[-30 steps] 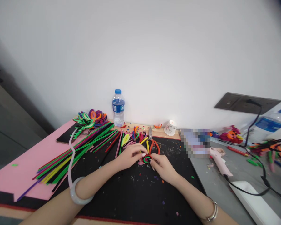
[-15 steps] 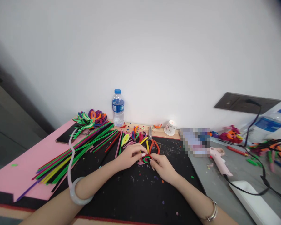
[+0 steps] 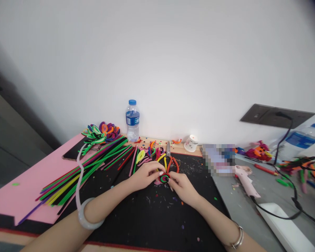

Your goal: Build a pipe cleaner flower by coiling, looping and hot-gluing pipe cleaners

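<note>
Both hands meet over the middle of the black mat (image 3: pixel 147 217). Between their fingertips is a small coil of pipe cleaner (image 3: pixel 164 178), red outside with green and black inside. My left hand (image 3: pixel 147 175) pinches its upper left side, fingers bent over it. From the right, my right hand (image 3: pixel 183 187) grips its edge with thumb and forefinger. Just beyond the coil lie scissors (image 3: pixel 175 163) with orange-red handles, blades pointing at the wall. Next to them are yellow pipe cleaner pieces (image 3: pixel 161 157) and a looped yellow-green one (image 3: pixel 140 156).
Long pipe cleaners (image 3: pixel 81 175) fan over pink sheet (image 3: pixel 36 182) at left, near a phone (image 3: pixel 75 149) and a looped bunch (image 3: pixel 102 133). A water bottle (image 3: pixel 132 120) and paper cup (image 3: pixel 191 143) stand by the wall. Right: pink glue gun (image 3: pixel 248 182), black cord (image 3: pixel 275 213), white box (image 3: pixel 286 227).
Almost nothing differs. Both hands keep their hold on the coil in the same place; the camera view has shifted very slightly.
</note>
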Available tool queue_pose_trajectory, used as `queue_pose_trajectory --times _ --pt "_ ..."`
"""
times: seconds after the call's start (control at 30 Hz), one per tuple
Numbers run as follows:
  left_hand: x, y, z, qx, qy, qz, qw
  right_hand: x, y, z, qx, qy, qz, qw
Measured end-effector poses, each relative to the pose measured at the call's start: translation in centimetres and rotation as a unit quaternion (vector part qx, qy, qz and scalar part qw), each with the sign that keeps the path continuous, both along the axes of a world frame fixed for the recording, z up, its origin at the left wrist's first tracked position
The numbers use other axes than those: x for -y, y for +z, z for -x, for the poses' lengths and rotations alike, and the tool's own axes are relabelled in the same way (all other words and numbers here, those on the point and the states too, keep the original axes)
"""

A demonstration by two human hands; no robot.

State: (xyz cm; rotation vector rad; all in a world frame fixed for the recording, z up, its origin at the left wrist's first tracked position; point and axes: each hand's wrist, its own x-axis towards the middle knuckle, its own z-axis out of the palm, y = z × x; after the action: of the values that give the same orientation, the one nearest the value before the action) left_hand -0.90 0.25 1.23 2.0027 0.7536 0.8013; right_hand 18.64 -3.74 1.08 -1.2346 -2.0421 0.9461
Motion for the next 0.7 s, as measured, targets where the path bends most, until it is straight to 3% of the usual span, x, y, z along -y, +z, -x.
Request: queue_pose_trajectory --times 0.7 --pt "-0.05 -0.12 0.00 -0.003 0.004 -0.001 1.000 0.05 0.34 0.16 0.003 0.000 -0.003 1.000"
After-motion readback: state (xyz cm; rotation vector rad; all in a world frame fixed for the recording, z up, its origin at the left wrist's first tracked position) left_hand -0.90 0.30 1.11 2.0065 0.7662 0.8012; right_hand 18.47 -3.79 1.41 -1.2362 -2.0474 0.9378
